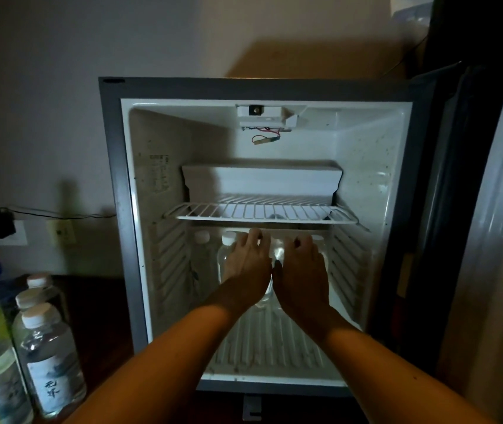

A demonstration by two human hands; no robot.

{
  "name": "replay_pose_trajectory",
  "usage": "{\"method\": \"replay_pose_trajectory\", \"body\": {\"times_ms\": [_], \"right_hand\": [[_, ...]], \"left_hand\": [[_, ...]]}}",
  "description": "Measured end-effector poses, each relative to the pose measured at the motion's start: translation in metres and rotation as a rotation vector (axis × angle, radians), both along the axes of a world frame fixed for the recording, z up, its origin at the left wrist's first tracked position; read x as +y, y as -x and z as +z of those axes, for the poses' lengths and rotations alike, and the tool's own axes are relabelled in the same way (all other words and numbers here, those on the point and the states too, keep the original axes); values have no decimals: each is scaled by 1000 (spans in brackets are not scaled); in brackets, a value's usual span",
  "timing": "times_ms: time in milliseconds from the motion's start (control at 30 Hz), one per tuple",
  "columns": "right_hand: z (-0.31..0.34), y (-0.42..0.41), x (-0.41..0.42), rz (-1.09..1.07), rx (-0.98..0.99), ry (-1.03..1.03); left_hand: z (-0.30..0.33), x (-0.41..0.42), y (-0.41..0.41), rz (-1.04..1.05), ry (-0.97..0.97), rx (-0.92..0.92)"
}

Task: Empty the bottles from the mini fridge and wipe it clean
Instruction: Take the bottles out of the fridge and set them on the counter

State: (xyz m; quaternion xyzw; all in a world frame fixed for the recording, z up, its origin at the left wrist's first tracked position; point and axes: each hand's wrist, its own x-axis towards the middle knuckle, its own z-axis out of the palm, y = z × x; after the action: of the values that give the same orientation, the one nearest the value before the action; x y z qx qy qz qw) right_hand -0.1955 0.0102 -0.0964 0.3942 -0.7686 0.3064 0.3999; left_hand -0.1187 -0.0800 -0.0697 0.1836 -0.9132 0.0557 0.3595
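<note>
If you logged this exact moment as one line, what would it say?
stage: emptying | left hand: on bottle, grip unclear | right hand: on bottle, grip unclear | wire shelf: bare | removed bottles: left of fridge

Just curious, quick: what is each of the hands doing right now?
Left hand: reaching onto a bottle; grip cannot be told.
Right hand: same, grip hidden.
</note>
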Motion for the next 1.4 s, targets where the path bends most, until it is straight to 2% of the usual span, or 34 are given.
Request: {"method": "replay_pose_trajectory", "body": {"times_ms": [67, 233, 300, 400, 567, 700, 833, 933, 1033, 1233, 1400], "right_hand": [[0, 4, 0, 26, -47, 32], [-4, 2, 11, 46, -71, 92], [-5, -1, 12, 126, -124, 124], [-9, -6, 13, 306, -250, 216], [-6, -13, 21, 378, -410, 322], [-2, -21, 22, 487, -480, 263], [-2, -41, 26, 671, -780, 137], [-12, -49, 29, 760, -937, 185], [-20, -56, 27, 790, -979, 240], [-18, -68, 32, 832, -1073, 189], [-17, -59, 37, 848, -1131, 119]], "left_hand": [[-1, 0, -1, -28, -25, 68], [-14, -2, -10, -202, -247, 165], [-15, 1, -17, -234, -302, 230], [-12, 4, -30, -235, -439, 290], [-6, -1, -51, -217, -514, 280], [-4, 0, -67, -305, -581, 230], [-11, 1, -85, -342, -721, 222], [-22, 3, -90, -373, -831, 218], [-27, 6, -95, -378, -919, 249], [-32, 6, -103, -454, -1083, 263], [-37, -3, -100, -370, -1079, 209]]}}
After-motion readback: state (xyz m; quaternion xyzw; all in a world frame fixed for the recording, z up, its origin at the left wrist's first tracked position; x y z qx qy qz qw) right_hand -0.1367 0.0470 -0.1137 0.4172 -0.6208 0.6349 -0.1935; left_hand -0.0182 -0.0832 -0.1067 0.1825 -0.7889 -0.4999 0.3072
